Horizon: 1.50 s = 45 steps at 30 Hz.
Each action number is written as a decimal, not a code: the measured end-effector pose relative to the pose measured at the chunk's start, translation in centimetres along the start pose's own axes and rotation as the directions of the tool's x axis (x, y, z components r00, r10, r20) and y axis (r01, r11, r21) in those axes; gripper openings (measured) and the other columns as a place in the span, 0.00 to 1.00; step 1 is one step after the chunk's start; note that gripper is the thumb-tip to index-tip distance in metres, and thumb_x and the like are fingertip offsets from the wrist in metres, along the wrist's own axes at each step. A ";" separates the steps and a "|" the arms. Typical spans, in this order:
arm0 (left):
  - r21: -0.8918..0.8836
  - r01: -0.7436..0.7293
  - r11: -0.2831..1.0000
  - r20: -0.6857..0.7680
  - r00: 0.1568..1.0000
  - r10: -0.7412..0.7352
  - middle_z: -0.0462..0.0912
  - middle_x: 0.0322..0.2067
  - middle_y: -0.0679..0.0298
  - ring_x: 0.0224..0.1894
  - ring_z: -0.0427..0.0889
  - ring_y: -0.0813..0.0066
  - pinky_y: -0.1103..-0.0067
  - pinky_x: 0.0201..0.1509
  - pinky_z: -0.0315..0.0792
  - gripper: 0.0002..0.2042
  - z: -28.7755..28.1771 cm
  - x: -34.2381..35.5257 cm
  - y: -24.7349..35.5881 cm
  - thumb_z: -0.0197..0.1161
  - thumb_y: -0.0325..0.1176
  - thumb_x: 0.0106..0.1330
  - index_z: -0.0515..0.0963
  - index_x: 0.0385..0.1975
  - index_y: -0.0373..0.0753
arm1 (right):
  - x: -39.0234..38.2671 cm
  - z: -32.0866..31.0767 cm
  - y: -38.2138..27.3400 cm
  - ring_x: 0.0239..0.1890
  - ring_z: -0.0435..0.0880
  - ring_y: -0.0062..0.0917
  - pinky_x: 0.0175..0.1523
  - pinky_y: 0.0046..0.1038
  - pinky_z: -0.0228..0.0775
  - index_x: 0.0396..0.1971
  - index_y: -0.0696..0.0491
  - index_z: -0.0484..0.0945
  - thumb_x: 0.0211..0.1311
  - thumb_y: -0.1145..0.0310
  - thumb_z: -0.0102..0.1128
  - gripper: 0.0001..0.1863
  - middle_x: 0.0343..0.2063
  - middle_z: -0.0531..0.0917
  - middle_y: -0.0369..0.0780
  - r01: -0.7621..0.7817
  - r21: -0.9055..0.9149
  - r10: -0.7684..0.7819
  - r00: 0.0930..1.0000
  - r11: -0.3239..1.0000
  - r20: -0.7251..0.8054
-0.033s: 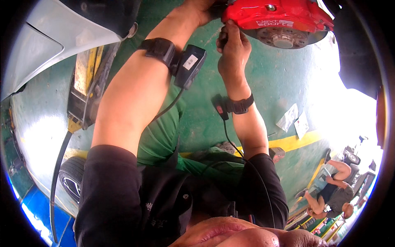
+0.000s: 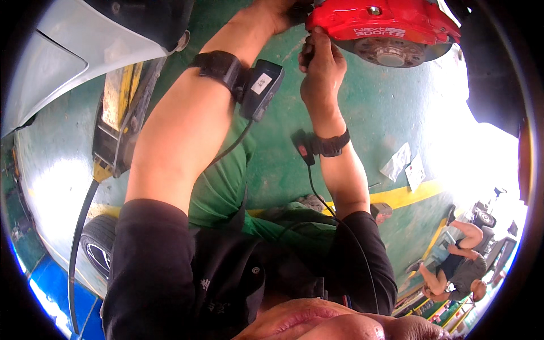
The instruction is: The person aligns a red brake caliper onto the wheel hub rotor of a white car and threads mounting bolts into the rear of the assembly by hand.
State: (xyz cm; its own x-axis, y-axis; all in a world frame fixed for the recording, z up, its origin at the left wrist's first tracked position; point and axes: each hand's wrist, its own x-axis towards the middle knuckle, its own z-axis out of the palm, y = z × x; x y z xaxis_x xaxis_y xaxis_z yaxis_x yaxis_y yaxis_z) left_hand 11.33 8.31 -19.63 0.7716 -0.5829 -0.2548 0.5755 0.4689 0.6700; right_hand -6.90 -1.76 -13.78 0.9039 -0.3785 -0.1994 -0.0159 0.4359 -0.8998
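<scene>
A red brake caliper (image 2: pixel 385 20) sits at the top, over a brake disc with a hub (image 2: pixel 391 56) below it. My right hand (image 2: pixel 324 62) reaches up to the caliper's lower left end. Its fingers are curled and pressed together there, around something dark that I cannot make out. Further left and higher, my left hand (image 2: pixel 277 14) is beside the caliper's left end, its fingers lost in dark shadow at the top edge. Black straps hold small box-shaped devices on both forearms, one on the left (image 2: pixel 262 90) and one on the right (image 2: pixel 303 146).
A pale car body panel (image 2: pixel 102 51) fills the upper left. Under it stands a yellow and black jack (image 2: pixel 116 124) with a black hose. A wheel (image 2: pixel 99 246) lies lower left. Torn wrappers (image 2: pixel 396 161) lie on the green floor. Another person (image 2: pixel 459 266) sits at the right.
The device on my left forearm has turned and shifted very slightly. Otherwise hands and caliper look the same.
</scene>
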 end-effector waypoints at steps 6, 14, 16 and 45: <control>-0.135 -0.021 0.991 -0.166 0.986 -0.001 0.80 0.28 0.63 0.26 0.76 0.70 0.76 0.30 0.71 0.04 8.7 -3.4 0.4 0.58 0.25 0.68 0.80 0.34 0.39 | 0.4 -1.1 -0.2 0.20 0.71 0.16 0.24 0.20 0.56 0.30 0.55 0.78 0.68 0.56 0.66 0.17 0.21 0.75 0.32 0.009 -0.003 -0.009 0.998 1.000 -0.059; -0.068 0.089 0.994 0.024 0.996 -0.087 0.83 0.31 0.61 0.31 0.79 0.69 0.74 0.35 0.73 0.05 1.6 0.8 -1.1 0.60 0.26 0.67 0.81 0.39 0.39 | 0.6 -1.6 -0.1 0.20 0.71 0.16 0.24 0.19 0.54 0.30 0.54 0.78 0.68 0.55 0.67 0.17 0.22 0.75 0.32 0.017 -0.020 -0.019 0.998 1.000 -0.066; -0.046 0.015 0.999 -0.137 0.990 -0.021 0.81 0.28 0.62 0.27 0.76 0.71 0.76 0.32 0.70 0.03 7.0 -2.8 0.0 0.59 0.26 0.67 0.80 0.37 0.40 | 0.4 -1.3 -0.4 0.20 0.70 0.16 0.24 0.19 0.54 0.30 0.54 0.78 0.68 0.55 0.67 0.17 0.22 0.75 0.32 0.017 0.000 -0.017 0.999 1.000 -0.042; -0.035 0.042 0.998 0.005 0.999 -0.042 0.86 0.35 0.59 0.41 0.85 0.61 0.69 0.49 0.82 0.07 2.8 -0.7 -0.4 0.60 0.27 0.68 0.82 0.43 0.37 | 0.5 -1.4 -0.2 0.20 0.69 0.15 0.25 0.19 0.55 0.31 0.54 0.78 0.67 0.56 0.68 0.17 0.23 0.74 0.32 0.020 0.008 -0.020 0.999 1.000 -0.029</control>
State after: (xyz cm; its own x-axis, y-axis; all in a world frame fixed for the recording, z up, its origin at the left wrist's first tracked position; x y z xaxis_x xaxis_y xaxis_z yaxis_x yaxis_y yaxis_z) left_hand 9.84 6.66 -17.74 0.7454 -0.6053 -0.2792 0.6167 0.4672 0.6336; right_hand -7.05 -3.17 -14.20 0.8913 -0.4104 -0.1929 0.0052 0.4346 -0.9006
